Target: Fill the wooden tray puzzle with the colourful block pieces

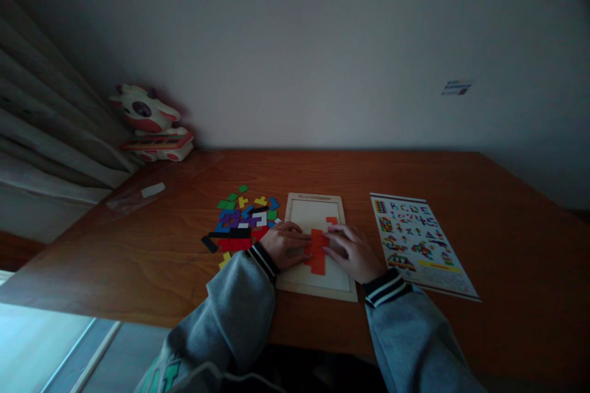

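Note:
Orange tetromino puzzle pieces (318, 253) lie flat, grouped together, on a pale wooden puzzle board (317, 292). From the left, my left hand (288, 245) rests over the board, its fingertips and thumb on the left side of the orange group. My right hand (354, 253) meets the same group at its right edge, thumb and fingertips slightly bent against it. Another orange piece (332, 220) sits farther up the board, just beyond my right fingers. Parts of the orange outlines are covered by my fingers.
Left of the board lies a loose heap of coloured puzzle pieces (239, 233). A printed pattern sheet (421, 245) is at the right. A cow-shaped toy keyboard (159, 144) stands at the back left, near clear plastic film with a white label (153, 190). A wall borders the table's back.

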Action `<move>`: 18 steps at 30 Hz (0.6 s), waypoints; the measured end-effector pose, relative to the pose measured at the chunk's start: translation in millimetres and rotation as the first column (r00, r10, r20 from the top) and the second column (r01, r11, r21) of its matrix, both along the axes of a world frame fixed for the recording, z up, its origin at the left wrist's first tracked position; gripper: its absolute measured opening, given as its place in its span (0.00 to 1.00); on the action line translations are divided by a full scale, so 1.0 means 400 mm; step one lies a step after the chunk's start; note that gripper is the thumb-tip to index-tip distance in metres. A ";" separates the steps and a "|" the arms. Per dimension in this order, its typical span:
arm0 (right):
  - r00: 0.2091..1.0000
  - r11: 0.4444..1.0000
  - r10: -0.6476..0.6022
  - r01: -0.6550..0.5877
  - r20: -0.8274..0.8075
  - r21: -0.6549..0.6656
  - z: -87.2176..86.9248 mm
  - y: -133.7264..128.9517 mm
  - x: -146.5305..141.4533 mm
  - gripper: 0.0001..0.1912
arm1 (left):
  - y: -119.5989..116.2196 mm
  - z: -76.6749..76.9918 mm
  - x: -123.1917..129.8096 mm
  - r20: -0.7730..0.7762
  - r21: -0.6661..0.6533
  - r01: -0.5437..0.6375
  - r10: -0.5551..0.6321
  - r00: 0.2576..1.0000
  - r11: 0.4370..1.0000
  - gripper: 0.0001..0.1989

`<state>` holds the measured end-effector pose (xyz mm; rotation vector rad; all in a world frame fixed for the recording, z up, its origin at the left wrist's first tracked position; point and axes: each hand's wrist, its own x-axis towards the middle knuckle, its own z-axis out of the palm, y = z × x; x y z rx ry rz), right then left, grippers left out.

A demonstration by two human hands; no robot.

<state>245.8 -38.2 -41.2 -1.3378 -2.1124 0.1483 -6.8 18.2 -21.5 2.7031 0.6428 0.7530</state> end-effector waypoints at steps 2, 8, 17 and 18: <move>1.000 1.000 0.001 -0.001 0.004 -0.005 -0.001 0.000 0.000 0.15 | 0.000 0.000 0.001 -0.004 0.003 0.003 -0.003 1.000 1.000 0.16; 1.000 1.000 -0.002 0.002 -0.001 0.002 0.000 0.001 -0.001 0.15 | 0.002 -0.004 0.000 -0.024 0.003 0.002 -0.002 1.000 1.000 0.17; 1.000 1.000 0.004 -0.004 -0.007 -0.002 0.003 0.000 -0.002 0.14 | 0.010 -0.015 -0.001 0.001 -0.004 0.016 -0.016 1.000 1.000 0.17; 1.000 1.000 0.005 -0.005 -0.008 -0.003 0.003 -0.001 -0.002 0.15 | 0.011 -0.016 -0.002 0.000 -0.001 0.024 -0.024 1.000 1.000 0.16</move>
